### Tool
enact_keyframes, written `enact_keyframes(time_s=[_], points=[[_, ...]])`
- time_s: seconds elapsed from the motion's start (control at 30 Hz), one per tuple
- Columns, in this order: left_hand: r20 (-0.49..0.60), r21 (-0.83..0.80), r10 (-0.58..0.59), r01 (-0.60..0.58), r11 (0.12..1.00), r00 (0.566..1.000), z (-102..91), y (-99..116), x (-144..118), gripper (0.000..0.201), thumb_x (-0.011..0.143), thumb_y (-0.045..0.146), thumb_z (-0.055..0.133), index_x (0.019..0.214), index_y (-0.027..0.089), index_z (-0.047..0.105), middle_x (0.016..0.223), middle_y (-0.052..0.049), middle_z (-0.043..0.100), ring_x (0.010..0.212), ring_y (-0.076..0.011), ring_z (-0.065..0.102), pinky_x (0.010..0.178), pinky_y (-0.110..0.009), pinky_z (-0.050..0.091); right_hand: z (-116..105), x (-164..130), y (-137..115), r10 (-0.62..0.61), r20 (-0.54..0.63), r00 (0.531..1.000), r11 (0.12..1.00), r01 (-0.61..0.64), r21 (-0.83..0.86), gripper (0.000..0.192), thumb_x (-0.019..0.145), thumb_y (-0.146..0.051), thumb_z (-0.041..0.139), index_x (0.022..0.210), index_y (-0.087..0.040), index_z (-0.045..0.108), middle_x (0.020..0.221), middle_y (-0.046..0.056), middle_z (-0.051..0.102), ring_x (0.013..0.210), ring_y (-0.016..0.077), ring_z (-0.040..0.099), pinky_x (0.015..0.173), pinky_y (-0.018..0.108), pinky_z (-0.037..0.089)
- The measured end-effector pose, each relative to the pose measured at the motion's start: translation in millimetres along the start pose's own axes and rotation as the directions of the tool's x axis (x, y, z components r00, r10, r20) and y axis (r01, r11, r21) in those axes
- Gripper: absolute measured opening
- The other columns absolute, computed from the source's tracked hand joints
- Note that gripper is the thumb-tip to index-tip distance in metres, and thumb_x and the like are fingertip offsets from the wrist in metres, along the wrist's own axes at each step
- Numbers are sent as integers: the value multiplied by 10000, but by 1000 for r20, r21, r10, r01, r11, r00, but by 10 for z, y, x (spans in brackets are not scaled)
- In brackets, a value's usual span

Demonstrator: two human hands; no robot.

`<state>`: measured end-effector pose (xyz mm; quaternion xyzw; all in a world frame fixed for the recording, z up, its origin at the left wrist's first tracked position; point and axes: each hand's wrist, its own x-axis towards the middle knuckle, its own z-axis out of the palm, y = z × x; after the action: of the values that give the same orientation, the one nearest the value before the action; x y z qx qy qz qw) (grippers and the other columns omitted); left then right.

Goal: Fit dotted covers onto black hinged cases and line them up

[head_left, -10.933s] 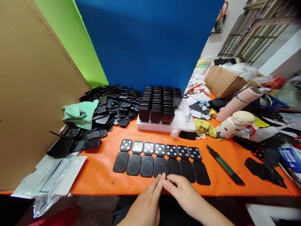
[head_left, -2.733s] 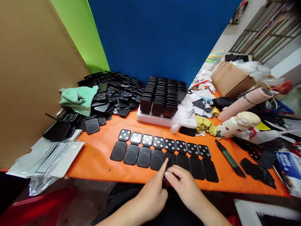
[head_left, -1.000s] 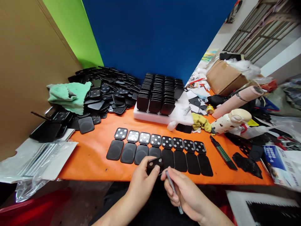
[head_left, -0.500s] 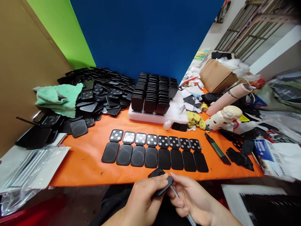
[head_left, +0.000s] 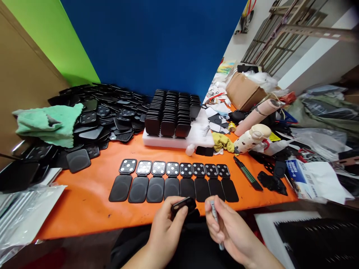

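My left hand (head_left: 167, 228) grips a black hinged plate (head_left: 183, 204) with a silver dot on the side turned toward me. In my right hand (head_left: 226, 228) is a slim grey metal rod (head_left: 214, 211), pen-like and held upright with the fingers wrapped round it. The rod and the plate are apart. Just beyond both hands lies a row of opened black two-part plates (head_left: 155, 189) on the orange table top (head_left: 92, 216); their small upper halves (head_left: 158, 168) show silver dots. My hands partly cover the lower halves in the middle.
Black plates stand stacked in rows (head_left: 168, 125) on white foam (head_left: 202, 138). A heap of loose black plates (head_left: 112, 112) and a green cloth (head_left: 50, 123) lie left. To the right are a cutter knife (head_left: 248, 173), a pink flask (head_left: 258, 116) and a cream bottle (head_left: 251, 139).
My hands have moved apart; the rod has come away from the plate. The plate has been turned in my left hand, so a silver dot shows. The view has shifted slightly.
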<state>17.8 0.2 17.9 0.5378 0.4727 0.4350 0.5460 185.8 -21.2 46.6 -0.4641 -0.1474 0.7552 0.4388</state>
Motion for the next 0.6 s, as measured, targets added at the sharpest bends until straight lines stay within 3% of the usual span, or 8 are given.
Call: enact_keyframes(time_s=[0.1,0.27,0.47,0.53,0.6], points=[[-46,-60,-100,97,993,994,-30,6,47,169,807,350,579,878,196,576,764,-6,638,725,-168,607,650,-246,482,-74,27,-75,-142,-38,989,982,136,-129,322,860,-485,501,806,-175,567,552,-56,404,443,51,296,438,187,229],[-66,-84,-179,173,981,982,-108,-66,39,218,781,394,595,871,197,570,760,-1,615,737,-174,583,653,-253,457,-275,63,13,-221,-131,966,877,138,-460,341,845,-520,496,923,-199,584,665,-29,478,558,103,437,541,235,341],[-41,-70,-228,225,972,973,-83,-91,60,224,759,391,607,860,192,583,754,-2,608,731,-175,568,664,-259,448,-607,34,136,-479,-260,838,719,204,-664,384,812,-568,501,915,-206,576,680,-10,524,664,153,523,674,281,410],[-30,-73,-229,226,971,973,-63,-73,74,214,753,382,611,853,194,590,764,-4,612,742,-175,570,672,-258,449,-719,14,240,-472,-315,823,716,149,-682,392,788,-567,532,901,-195,581,642,-16,515,596,137,502,602,269,402],[-27,-81,-230,227,970,973,-43,-64,82,208,748,374,617,850,194,593,771,-5,616,756,-177,573,683,-261,452,-810,6,383,-373,-378,847,769,55,-637,402,779,-568,532,875,-180,581,586,-37,471,465,95,412,453,233,324]])
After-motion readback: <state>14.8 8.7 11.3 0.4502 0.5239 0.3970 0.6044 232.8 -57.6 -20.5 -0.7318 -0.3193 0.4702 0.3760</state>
